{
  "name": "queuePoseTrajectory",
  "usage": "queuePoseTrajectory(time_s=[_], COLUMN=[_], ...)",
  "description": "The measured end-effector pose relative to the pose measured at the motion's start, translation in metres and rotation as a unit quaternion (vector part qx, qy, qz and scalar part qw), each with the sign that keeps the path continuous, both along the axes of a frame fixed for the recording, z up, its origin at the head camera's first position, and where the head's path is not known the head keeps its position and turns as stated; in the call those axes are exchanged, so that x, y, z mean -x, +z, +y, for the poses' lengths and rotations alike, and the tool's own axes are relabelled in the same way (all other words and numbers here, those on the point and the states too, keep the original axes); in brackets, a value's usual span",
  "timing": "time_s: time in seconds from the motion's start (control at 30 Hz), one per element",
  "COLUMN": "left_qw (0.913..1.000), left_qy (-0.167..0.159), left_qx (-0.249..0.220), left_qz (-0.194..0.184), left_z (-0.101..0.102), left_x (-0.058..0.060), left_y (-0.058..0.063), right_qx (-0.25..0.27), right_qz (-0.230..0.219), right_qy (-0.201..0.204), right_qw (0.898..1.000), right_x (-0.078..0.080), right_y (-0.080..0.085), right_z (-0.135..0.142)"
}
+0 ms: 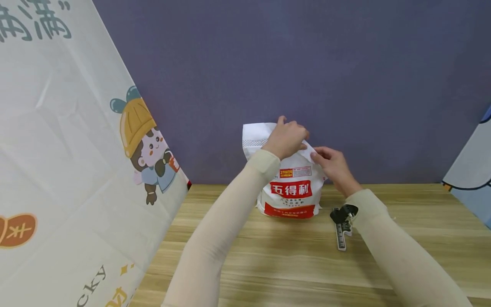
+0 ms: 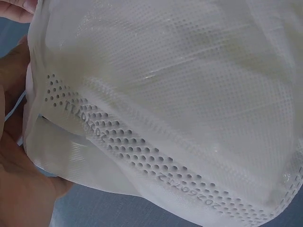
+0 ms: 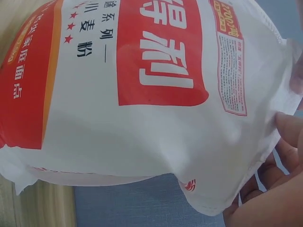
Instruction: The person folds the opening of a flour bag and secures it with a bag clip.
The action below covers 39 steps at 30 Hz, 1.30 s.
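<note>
A light wood-grain worktop [image 1: 261,268] is backed by a plain blue-grey wall [image 1: 215,64]. At left, a white sheet [image 1: 73,157] is printed with grey-green Chinese characters [image 1: 50,21] and a cartoon figure [image 1: 151,153] in a yellow hat. At far right, a pale grey-and-blue printed panel [image 1: 469,162] is partly shown.

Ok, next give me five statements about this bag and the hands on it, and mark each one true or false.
1. The white bag stands on the wooden table. True.
2. The right hand hangs clear of the bag. False: it pinches the bag near its top.
3. The left hand touches the bag's upper part. True.
4. The bag's bottom band is green. False: it is mostly red.
5. The cartoon figure to the left wears a yellow hat. True.
</note>
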<state>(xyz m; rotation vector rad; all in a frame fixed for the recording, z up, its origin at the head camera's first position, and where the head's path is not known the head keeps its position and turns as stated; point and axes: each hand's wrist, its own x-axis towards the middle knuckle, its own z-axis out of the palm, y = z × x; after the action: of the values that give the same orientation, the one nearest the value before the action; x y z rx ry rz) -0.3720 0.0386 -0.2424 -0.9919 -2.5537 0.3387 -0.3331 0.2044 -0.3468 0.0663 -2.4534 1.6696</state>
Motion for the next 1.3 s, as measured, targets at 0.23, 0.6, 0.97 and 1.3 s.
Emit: queuePoseTrajectory(time_s=[0.23, 0.6, 0.97, 1.3], left_qw=[1.0, 0.9998, 0.9995, 0.9995], left_qy=[-0.002, -0.012, -0.013, -0.018], left_qx=[-0.004, -0.014, -0.021, -0.022], left_qz=[-0.004, -0.011, -0.02, -0.016], left_z=[-0.003, -0.004, -0.006, -0.006], left_x=[0.001, 0.001, 0.004, 0.004], left_y=[0.001, 0.002, 0.002, 0.003], right_qx=[0.005, 0.005, -0.004, -0.017], right_qz=[0.009, 0.009, -0.004, 0.003], right_qy=[-0.008, -0.018, -0.019, -0.009], right_qw=[1.0, 1.0, 1.0, 1.0], right_x=[0.002, 0.003, 0.003, 0.003], right_y=[-0.003, -0.011, -0.018, -0.024], right_z=[-0.001, 0.005, 0.008, 0.013])
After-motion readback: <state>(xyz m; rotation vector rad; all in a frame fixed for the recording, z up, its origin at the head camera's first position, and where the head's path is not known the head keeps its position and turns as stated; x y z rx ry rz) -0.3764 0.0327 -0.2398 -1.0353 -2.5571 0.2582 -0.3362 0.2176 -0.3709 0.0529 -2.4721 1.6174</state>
